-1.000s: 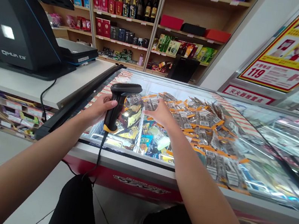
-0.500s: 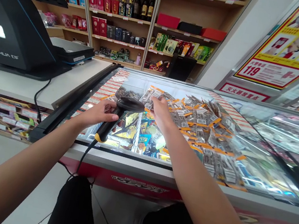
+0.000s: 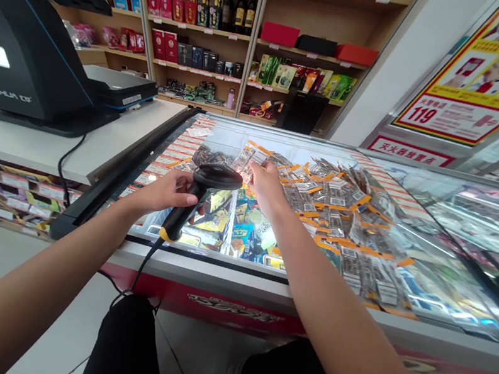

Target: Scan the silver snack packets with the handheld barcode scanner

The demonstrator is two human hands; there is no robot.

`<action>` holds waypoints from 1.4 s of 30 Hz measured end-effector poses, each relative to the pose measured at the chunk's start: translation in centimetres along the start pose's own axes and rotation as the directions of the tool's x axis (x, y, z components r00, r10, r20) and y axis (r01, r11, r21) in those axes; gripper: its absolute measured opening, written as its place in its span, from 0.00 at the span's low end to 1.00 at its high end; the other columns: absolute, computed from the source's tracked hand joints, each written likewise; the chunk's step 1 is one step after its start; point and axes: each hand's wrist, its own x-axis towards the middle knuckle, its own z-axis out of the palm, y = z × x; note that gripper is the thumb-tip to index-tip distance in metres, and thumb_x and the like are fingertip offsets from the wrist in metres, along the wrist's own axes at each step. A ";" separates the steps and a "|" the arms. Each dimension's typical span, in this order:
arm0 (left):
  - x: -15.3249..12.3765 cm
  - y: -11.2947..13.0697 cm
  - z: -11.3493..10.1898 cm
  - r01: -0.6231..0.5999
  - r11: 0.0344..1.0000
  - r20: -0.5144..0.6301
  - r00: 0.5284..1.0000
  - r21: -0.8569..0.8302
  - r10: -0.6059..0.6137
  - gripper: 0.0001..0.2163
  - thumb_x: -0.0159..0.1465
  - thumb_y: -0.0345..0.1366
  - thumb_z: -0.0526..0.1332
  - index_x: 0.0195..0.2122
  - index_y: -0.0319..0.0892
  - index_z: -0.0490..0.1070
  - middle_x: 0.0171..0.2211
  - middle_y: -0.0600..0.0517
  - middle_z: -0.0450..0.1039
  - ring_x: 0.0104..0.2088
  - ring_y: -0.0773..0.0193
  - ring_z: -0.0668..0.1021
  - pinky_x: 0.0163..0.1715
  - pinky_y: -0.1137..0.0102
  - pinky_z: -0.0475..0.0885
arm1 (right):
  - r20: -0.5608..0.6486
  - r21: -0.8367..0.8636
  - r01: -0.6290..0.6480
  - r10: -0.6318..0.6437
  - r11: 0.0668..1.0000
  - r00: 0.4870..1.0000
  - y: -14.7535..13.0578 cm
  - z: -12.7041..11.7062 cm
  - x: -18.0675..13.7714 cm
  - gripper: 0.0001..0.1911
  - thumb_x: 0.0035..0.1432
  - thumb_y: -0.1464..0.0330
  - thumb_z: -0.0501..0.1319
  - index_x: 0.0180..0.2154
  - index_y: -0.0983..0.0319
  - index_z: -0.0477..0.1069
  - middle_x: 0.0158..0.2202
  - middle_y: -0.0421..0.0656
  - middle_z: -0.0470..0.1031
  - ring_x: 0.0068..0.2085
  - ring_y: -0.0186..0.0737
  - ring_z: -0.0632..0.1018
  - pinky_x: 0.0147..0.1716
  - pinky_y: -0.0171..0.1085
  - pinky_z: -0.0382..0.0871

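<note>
My left hand is wrapped round the grip of a black barcode scanner with a yellow ring at its base. The scanner's head points right, toward a clear snack packet with an orange top strip and a barcode label. That packet is pinched in my right hand, above the glass top of the freezer. To the right of my right hand lies a spread heap of similar packets. A darker pile of small packets sits behind the scanner.
A scale or checkout machine stands on the white counter at left. Shelves of boxes and bottles rise behind the freezer. The scanner's cable hangs down the freezer front. A red and yellow sign is at right.
The packet in my right hand has shifted slightly left and tilted. The scanner stays almost in place in my left hand.
</note>
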 end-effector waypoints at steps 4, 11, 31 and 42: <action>-0.1 -0.1 -0.2 -0.009 1.000 0.002 1.000 0.027 0.009 0.26 0.56 0.59 0.75 0.37 0.38 0.79 0.31 0.42 0.82 0.21 0.59 0.81 0.20 0.70 0.76 | 0.000 -0.013 0.014 -0.014 1.000 1.000 -0.1 -0.1 -0.2 0.12 0.69 0.60 0.59 0.49 0.60 0.71 0.42 0.45 0.79 0.39 0.42 0.79 0.41 0.38 0.73; 0.1 -0.4 -0.3 -0.057 0.996 -0.244 0.969 -0.072 0.038 0.25 0.54 0.58 0.75 0.36 0.39 0.78 0.29 0.44 0.82 0.21 0.58 0.81 0.19 0.69 0.75 | 0.058 -0.296 0.140 -0.128 0.945 0.990 0.8 -0.7 0.3 0.13 0.65 0.60 0.65 0.41 0.64 0.79 0.40 0.47 0.82 0.43 0.47 0.82 0.48 0.41 0.72; 0.7 0.4 0.0 -0.131 0.986 -0.549 0.834 -0.103 0.053 0.26 0.53 0.61 0.73 0.33 0.41 0.73 0.24 0.50 0.78 0.19 0.64 0.78 0.18 0.71 0.72 | 0.768 -0.094 0.318 -0.135 0.943 0.626 -0.7 1.8 -4.1 0.26 0.69 0.71 0.66 0.67 0.58 0.71 0.69 0.49 0.72 0.69 0.48 0.73 0.65 0.47 0.71; 0.5 0.5 0.0 -0.127 0.990 -0.526 0.847 -0.057 0.078 0.27 0.54 0.62 0.71 0.34 0.40 0.73 0.25 0.49 0.79 0.20 0.63 0.79 0.20 0.72 0.75 | -0.005 -0.946 0.054 -0.182 0.318 0.983 0.1 -4.2 0.0 0.27 0.72 0.60 0.57 0.62 0.74 0.72 0.64 0.67 0.71 0.68 0.71 0.65 0.65 0.59 0.58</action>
